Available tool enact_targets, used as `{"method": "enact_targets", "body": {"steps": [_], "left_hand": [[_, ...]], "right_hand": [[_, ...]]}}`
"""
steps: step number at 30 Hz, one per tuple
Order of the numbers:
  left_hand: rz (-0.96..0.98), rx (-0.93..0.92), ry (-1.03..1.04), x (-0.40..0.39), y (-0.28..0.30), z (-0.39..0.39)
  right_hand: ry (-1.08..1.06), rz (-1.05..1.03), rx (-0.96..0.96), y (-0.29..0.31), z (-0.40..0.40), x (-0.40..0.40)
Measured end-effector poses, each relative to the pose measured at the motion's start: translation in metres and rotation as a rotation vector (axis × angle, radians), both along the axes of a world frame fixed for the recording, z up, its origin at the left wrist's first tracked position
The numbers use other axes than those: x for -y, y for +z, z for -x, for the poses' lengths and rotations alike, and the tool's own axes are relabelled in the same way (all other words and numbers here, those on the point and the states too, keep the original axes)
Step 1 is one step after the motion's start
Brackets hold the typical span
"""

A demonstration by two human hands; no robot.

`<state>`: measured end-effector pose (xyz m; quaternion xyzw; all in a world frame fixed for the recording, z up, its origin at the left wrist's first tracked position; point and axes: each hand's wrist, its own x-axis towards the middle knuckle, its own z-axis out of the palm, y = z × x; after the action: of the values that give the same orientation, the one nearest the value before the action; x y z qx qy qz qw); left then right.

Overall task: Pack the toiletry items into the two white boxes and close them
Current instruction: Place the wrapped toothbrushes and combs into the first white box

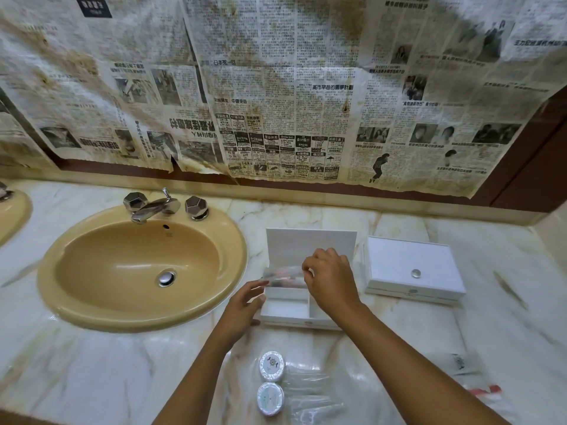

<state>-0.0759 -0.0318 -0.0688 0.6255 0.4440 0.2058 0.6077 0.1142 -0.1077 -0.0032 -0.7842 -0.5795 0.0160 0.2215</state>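
An open white box (283, 312) stands on the marble counter with its lid (310, 245) upright. My right hand (329, 280) pinches a clear plastic sachet (282, 276) over the box's back compartment. My left hand (245, 303) touches the sachet's left end and rests against the box's left side. A second white box (411, 268) sits shut to the right, with a small round knob on its lid. Near me lie two round white soaps (271, 365) (270, 398), clear sachets (310, 391) and more packets (469, 372) at the right.
A tan oval sink (141, 268) with a chrome tap (153, 207) fills the counter's left half. Part of another basin (12, 213) shows at the far left edge. Old newspaper (276, 87) covers the wall behind. A brown side wall (540, 167) bounds the right.
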Motion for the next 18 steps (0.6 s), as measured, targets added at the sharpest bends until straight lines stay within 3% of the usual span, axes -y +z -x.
{"method": "enact_targets", "body": {"steps": [10, 18], "left_hand": [[-0.006, 0.01, -0.006, 0.0, -0.001, 0.0], [0.002, 0.018, -0.006, 0.0, -0.002, 0.0]], "right_hand": [[-0.089, 0.277, -0.057, -0.031, -0.001, -0.01], [-0.136, 0.442, -0.268, -0.035, -0.009, -0.018]]}}
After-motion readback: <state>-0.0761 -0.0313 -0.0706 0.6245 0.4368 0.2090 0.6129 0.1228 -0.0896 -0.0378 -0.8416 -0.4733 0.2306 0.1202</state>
